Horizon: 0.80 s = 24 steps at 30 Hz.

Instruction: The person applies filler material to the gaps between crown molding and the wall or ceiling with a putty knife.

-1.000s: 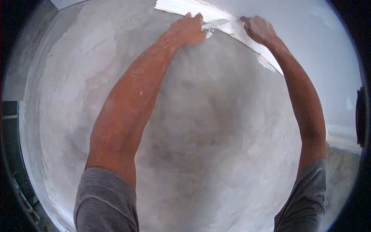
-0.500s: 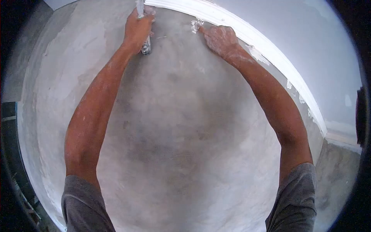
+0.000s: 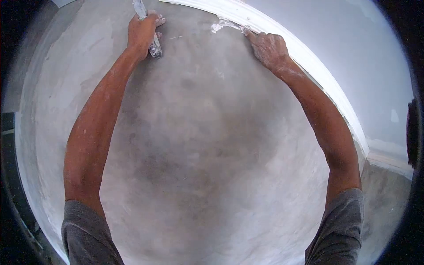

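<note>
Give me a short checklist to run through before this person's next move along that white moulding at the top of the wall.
1. Left hand grips the putty knife firmly: ok.
2. Right hand touches the white moulding: ok.
3. Plaster smear below the moulding smoothed: not ok, a lump shows.
4. Knife blade loaded with plaster: cannot tell, it runs out of view.
5. Grey wall below free of fresh drips: ok.

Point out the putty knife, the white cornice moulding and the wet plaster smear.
Plaster-caked putty knife point(image 3: 154, 47), head view, handle end below the fist.
White cornice moulding point(image 3: 309, 55), head view, mid-strip.
White wet plaster smear point(image 3: 221, 25), head view, its middle.
</note>
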Tool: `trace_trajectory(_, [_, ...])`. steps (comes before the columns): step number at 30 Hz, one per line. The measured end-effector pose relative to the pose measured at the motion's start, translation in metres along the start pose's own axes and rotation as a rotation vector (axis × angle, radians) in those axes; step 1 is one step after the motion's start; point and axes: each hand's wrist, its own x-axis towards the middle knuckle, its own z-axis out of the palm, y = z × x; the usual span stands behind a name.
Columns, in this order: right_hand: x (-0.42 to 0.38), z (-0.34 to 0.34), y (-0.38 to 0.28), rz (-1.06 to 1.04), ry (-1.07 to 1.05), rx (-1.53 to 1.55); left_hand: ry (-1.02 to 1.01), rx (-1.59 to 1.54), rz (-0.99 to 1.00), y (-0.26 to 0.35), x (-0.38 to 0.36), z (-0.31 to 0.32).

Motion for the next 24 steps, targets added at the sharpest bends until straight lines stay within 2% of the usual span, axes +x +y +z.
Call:
trace_trajectory(3, [-0.009, 0.001, 0.006, -0.009, 0.028, 0.013, -0.006, 0.014, 0.038, -0.003, 0.002, 0.000])
trace_trajectory(9, [-0.009, -0.016, 0.008, -0.014, -0.087, -0.016, 0.040, -0.088, -0.001, -0.003, 0.000, 0.000])
trace_trajectory(11, [-0.005, -0.018, 0.007, -0.019, 0.086, 0.064, 0.054, -0.063, -0.025, -0.002, -0.003, 0.000])
trace_trajectory(15, [0.007, -0.001, 0.009, 0.027, 0.055, 0.039, 0.066, -0.107, -0.046, 0.003, -0.008, 0.002])
trace_trajectory(17, [0.003, 0.001, 0.012, -0.002, 0.111, 0.030, 0.055, -0.118, -0.034, 0.001, -0.006, -0.001])
trace_trajectory(21, [0.001, 0.000, 0.019, 0.022, 0.084, 0.008, 0.024, -0.152, -0.010, -0.006, -0.001, -0.003])
trace_trajectory(24, [-0.005, -0.011, 0.025, 0.014, -0.016, -0.005, 0.036, -0.115, -0.034, -0.004, -0.001, -0.002])
